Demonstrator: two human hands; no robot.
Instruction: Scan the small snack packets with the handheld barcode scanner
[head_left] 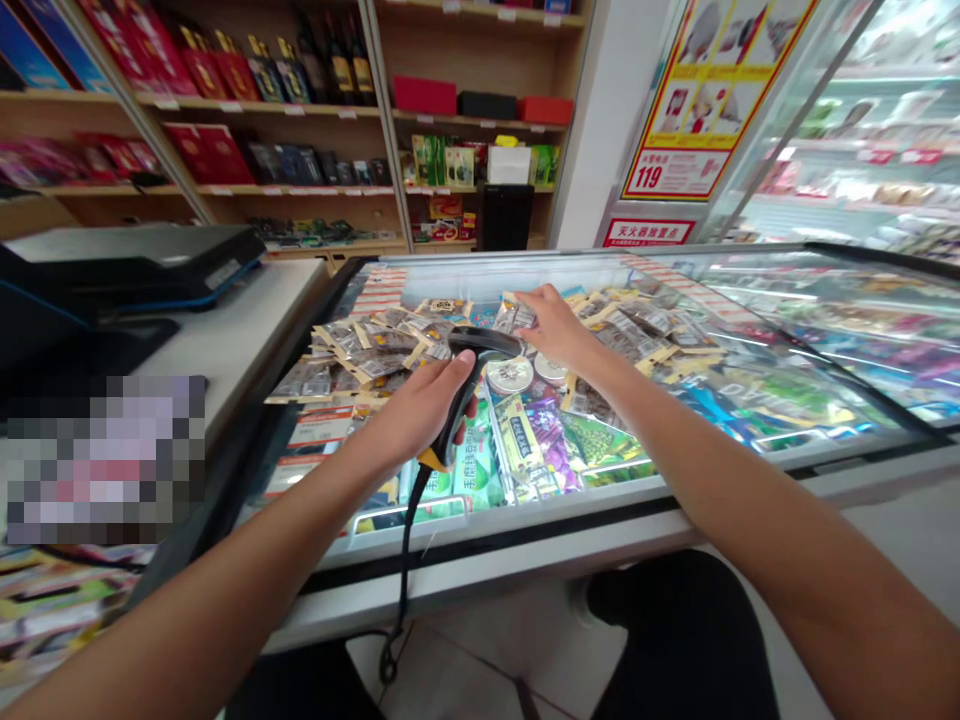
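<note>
My left hand (429, 405) is wrapped round the handle of a black barcode scanner (480, 342), thumb on top, its head pointing right. A black cable (406, 560) runs down from the handle past the freezer edge. Just beyond the scanner head, my right hand (553, 325) pinches a small clear packet (514, 314) with a tan edge between thumb and fingers. Similar packets lie in a pile (375, 345) to the left and another pile (637, 325) to the right, on the freezer's glass top. Below the scanner head, round white lids (510, 375) show.
The glass-topped chest freezer (750, 455) holds colourful ice-cream packs. At left stands a counter (262, 320) with a dark machine (165, 260). Behind are wooden shelves (270, 105) of bottles and boxes, and a pillar with a sign (705, 100). A lit display case (862, 140) stands at right.
</note>
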